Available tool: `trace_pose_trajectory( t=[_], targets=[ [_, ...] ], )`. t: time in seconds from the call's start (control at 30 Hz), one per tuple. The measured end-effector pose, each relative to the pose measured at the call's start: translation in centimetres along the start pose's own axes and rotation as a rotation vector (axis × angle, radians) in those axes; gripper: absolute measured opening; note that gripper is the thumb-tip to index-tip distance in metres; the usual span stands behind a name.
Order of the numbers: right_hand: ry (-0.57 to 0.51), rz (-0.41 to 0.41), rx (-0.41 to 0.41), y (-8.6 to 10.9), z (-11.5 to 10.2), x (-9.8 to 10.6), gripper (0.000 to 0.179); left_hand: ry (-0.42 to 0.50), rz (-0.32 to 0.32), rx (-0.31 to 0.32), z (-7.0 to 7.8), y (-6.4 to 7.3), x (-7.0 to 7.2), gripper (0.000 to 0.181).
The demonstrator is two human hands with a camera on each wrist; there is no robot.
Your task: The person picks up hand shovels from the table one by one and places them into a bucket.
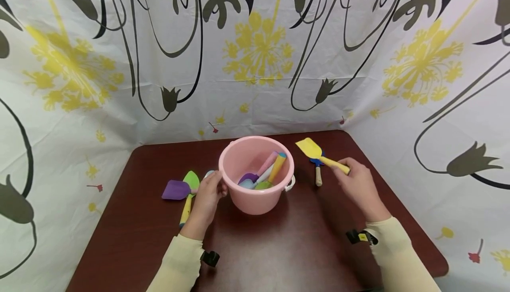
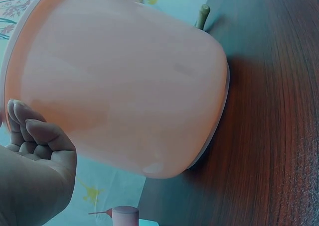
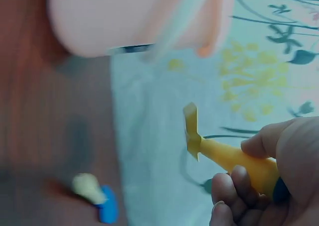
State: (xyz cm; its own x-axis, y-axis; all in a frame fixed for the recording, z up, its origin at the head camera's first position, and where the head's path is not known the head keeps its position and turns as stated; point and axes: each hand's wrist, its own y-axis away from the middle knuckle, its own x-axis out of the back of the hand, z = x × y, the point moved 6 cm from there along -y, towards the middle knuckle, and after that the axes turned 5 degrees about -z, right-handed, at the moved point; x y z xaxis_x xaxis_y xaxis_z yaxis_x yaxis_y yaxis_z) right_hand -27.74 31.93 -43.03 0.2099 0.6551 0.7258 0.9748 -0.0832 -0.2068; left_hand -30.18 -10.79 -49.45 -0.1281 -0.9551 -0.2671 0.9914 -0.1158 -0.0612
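A pink bucket (image 1: pixel 256 201) stands upright mid-table with several toy tools inside, among them an orange-handled one (image 1: pixel 277 167). My left hand (image 1: pixel 208 196) grips the bucket's left rim; in the left wrist view its curled fingers (image 2: pixel 42 131) lie against the outer wall below the rim. To the right of the bucket, my right hand (image 1: pixel 358 183) holds a yellow toy shovel (image 1: pixel 310 147) by its handle, raised over the table with the blade toward the back. Its thumb and fingers wrap the handle (image 3: pixel 234 156) in the right wrist view.
Beneath the yellow shovel lies a blue tool with a pale handle (image 1: pixel 318 177). Left of the bucket are a purple shovel (image 1: pixel 175 190) and a green one with a yellow handle (image 1: pixel 185 212). A patterned curtain (image 1: pixel 255 106) borders the brown table (image 1: pixel 259 256).
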Motion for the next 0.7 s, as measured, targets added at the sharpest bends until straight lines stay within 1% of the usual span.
trace_pose_trajectory(
  t=[0.17,0.27,0.43,0.57,0.7],
  targets=[
    [-0.044,0.008,0.053,0.2,-2.7,2.8,0.041,-0.001,0.0,0.002,0.1,0.1,-0.1,0.036],
    [-0.066,0.014,0.092,0.2,-4.4,4.0,0.037,0.004,-0.002,0.001,0.2,0.1,-0.1,0.035],
    [-0.093,0.005,0.173,0.1,-6.7,5.1,0.025,0.009,-0.006,-0.004,0.1,0.0,0.0,0.035],
    [-0.096,-0.007,0.233,0.0,-8.3,5.6,0.02,0.014,-0.008,-0.005,0.1,0.0,0.1,0.035],
    [-0.077,-0.029,0.261,-0.3,-9.6,5.9,0.018,0.011,-0.006,-0.002,0.1,0.0,0.1,0.035]
  ],
)
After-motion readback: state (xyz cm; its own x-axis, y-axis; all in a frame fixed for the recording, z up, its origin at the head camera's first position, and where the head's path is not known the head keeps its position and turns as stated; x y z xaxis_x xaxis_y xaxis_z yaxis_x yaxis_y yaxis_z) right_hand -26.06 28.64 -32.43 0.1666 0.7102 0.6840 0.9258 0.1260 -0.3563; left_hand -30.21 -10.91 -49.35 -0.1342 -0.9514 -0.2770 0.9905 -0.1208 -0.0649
